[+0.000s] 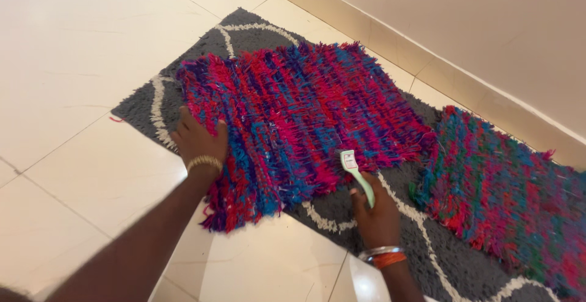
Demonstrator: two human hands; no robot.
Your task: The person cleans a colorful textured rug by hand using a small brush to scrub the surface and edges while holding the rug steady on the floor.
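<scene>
A shaggy mat of red, pink, blue and purple strips lies on a grey rug with white wavy lines. My left hand, a gold bangle at its wrist, presses flat on the near left edge of the shaggy mat, fingers spread. My right hand, with silver and orange bangles, grips a pale green handled tool whose white head touches the mat's near edge.
A second shaggy mat with more green and blue lies on the grey rug to the right. Cream floor tiles surround the rug. A beige wall with a tiled skirting runs along the far side.
</scene>
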